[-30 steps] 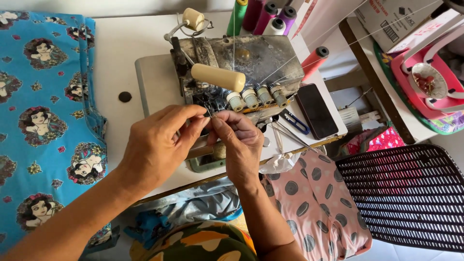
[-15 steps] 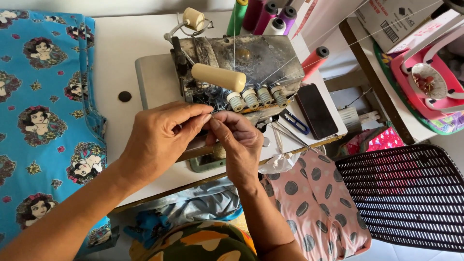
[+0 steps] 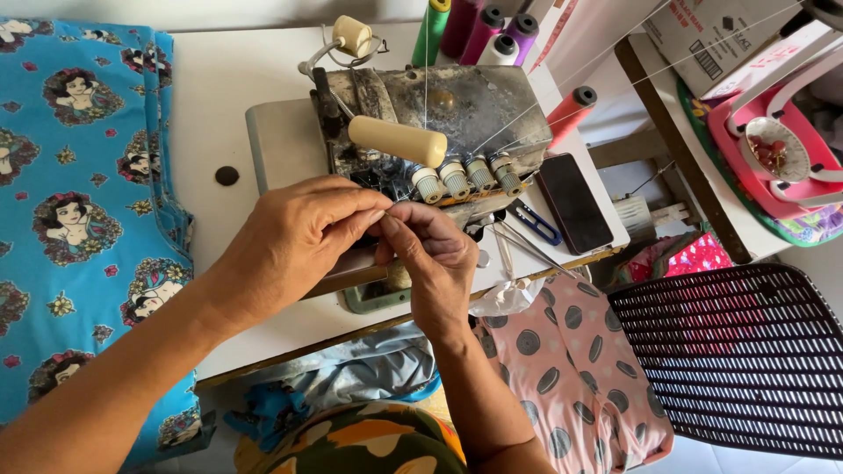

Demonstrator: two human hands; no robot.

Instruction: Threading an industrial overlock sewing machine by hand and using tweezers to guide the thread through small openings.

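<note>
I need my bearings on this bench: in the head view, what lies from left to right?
Blue printed fabric → left hand → right hand → black phone → pink tray.

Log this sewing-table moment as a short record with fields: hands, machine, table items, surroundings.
left hand: fingertips pinched, meeting the right hand in front of the machine
right hand: fingertips pinched against the left; what they pinch is too fine to see
sewing machine: grey, with a row of dials and a cream handle
thread cones: behind the machine
phone: dark, right of the machine
blue fabric: printed, on the left
chair: black mesh, lower right
</note>
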